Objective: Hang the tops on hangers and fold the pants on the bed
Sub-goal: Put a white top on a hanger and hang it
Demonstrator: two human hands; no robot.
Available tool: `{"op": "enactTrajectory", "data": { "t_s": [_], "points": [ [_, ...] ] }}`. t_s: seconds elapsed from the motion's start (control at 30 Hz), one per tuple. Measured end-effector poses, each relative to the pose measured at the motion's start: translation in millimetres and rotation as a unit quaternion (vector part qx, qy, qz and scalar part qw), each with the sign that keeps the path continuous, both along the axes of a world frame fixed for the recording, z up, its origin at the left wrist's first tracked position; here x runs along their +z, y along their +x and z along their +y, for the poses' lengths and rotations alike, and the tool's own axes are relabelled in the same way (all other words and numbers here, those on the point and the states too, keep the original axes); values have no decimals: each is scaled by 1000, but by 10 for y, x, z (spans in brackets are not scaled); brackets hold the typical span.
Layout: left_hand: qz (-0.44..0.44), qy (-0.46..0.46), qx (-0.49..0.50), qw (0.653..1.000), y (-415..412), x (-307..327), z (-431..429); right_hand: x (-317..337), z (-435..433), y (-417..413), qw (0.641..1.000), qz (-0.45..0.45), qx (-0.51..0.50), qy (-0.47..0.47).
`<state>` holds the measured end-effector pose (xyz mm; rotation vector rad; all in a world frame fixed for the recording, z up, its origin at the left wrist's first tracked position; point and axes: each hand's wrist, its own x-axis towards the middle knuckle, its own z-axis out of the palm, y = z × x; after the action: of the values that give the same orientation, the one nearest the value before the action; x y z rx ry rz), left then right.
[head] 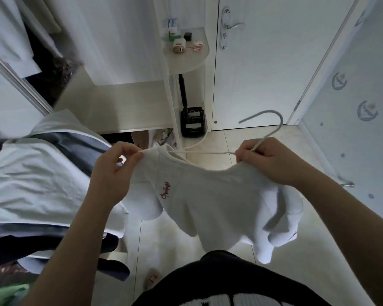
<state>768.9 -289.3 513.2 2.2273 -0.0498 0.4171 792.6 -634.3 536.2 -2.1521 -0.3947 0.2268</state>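
White knit cloth with red stitched lettering, the top (pixel 208 195), hangs in the air between both hands, above the tiled floor (pixel 230 138). One pale wire hanger (pixel 271 111) lies with its long axis left to right. Its hook curls away to the far right, and one arm runs left into the shoulder of the top. The left hand (pixel 117 166) pinches that shoulder over the hanger's end. The right hand (pixel 272 162) is clenched round the hanger's neck, with bunched cloth under it. From the right hand the rest of the top falls near and right, so the right hand is the nearer one to the unseated shoulder, which probably has to come over the hidden arm next. Count: one top in hand, one hanger, two hands. A heap of clothes (pixel 42 173) lies at the left, too tangled to count.
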Motion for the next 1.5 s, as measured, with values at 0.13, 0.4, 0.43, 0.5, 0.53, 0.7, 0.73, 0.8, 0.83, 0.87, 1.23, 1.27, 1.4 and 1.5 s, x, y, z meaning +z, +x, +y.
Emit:
{"op": "enactTrajectory", "data": {
  "t_s": [0.13,0.4,0.43,0.5,0.53,0.7,0.73,0.8,0.83,0.87,1.23,1.27,1.4,1.5],
  "points": [
    [-14,18,-20,1000,23,-33,-80,27,74,-36,999,-6,26,-40],
    [50,100,-162,980,44,11,-268,53,349,-19,1000,-23,-10,-11],
    [69,96,-159,980,45,-4,-299,44,373,-26,1000,-20,-9,-8],
    [131,92,-148,976,50,-31,-320,23,400,-46,1000,-13,-4,-6],
    [166,93,-148,971,52,-45,-317,7,405,-52,1000,-14,1,-9],
    [342,134,-140,920,178,-32,-363,-39,441,-102,998,-39,37,-28],
    [377,210,-157,888,247,-26,-377,-35,467,-112,996,-49,55,-46],
    [447,298,-217,815,394,8,-406,-24,524,-124,989,-71,99,-79],
    [500,264,-233,791,459,15,-424,-20,552,-125,986,-81,115,-87],
    [549,199,-231,778,505,3,-439,-20,573,-124,984,-90,127,-90],
    [166,49,-254,951,381,101,-472,-318,367,-72,992,-38,59,-107],
    [152,38,-270,950,326,154,-485,-363,366,-69,995,-24,34,-93],
    [152,69,-294,941,221,136,-542,-386,470,-87,998,-52,-32,9],
    [128,115,-235,957,273,83,-425,-338,508,-82,996,-85,-27,23]
  ]
}}
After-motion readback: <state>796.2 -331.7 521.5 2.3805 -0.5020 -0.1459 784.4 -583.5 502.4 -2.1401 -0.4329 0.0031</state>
